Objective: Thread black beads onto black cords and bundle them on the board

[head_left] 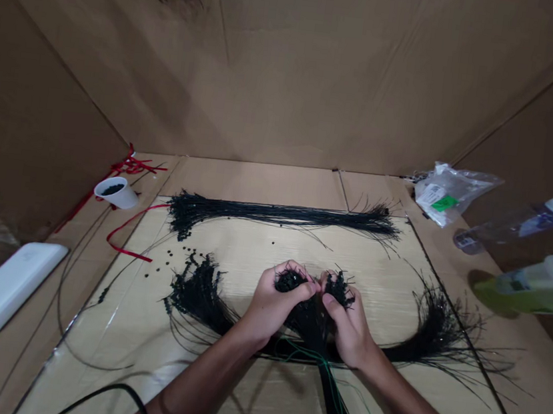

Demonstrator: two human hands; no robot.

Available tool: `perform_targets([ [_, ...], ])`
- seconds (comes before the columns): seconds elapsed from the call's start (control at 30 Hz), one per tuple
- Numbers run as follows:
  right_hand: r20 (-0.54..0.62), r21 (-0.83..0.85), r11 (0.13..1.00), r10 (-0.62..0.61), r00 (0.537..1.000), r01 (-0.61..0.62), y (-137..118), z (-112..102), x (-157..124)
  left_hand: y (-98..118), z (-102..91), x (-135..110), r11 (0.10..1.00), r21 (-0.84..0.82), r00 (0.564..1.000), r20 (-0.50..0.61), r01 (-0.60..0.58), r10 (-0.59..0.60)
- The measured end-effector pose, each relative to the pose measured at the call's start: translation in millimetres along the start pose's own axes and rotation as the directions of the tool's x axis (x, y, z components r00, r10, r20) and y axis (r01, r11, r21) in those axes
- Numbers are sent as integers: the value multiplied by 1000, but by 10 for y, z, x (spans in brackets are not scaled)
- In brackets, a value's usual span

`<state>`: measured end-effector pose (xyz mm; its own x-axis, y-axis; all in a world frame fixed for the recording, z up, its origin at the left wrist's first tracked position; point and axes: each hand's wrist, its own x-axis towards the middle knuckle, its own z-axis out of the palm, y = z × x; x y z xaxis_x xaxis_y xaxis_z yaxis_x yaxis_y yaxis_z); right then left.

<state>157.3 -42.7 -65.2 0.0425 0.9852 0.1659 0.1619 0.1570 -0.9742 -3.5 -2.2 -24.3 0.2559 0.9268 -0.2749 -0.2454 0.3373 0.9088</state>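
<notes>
My left hand (272, 304) is closed around one part of the tip end of a bundle of thin black strands (310, 322), thumb pressed against it. Close beside it, my right hand (353, 330) pinches another clump of the same strands' dark, knobby tips (340, 289). The two hands nearly meet at the thumbs and fingertips. From between them the bundle runs down toward the lower edge. A thin green string (325, 361) loops about it. Behind and under my hands lies another black bundle with a knobby left end (200, 292) and a frayed right end (427, 330).
Farther back lies a straight black bundle (275, 213). At left are a white cup (117, 192) of small black pieces, a red ribbon (113, 244) and a white power bank-like device (1, 291). At right stand a plastic bag (447, 194), a bottle (516, 226) and a greenish container (533, 285).
</notes>
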Motion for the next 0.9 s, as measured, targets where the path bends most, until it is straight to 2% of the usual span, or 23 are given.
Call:
perform_targets([
  [0.2, 76, -27, 997, -71, 995, 73, -41, 13, 24, -1, -37, -5, 1000, 11, 1000, 6, -29, 29],
  [0.33, 132, 45, 997, -69, 989, 64, -127, 7, 42, 16, -24, -10, 999, -34, 999, 44, -10, 11],
  [0.53, 174, 68, 997, -48, 984, 37, -166, -2, 58, -10, -26, -3, 996, -85, 999, 26, 22, -20],
  [0.77, 151, 14, 996, -86, 985, 85, -61, -29, 20, -16, 5, -6, 999, -45, 998, -62, -17, 14],
  [0.9, 141, -58, 991, -111, 984, 120, -69, -32, 29, -2, -6, -3, 999, -5, 998, -9, -54, 54],
])
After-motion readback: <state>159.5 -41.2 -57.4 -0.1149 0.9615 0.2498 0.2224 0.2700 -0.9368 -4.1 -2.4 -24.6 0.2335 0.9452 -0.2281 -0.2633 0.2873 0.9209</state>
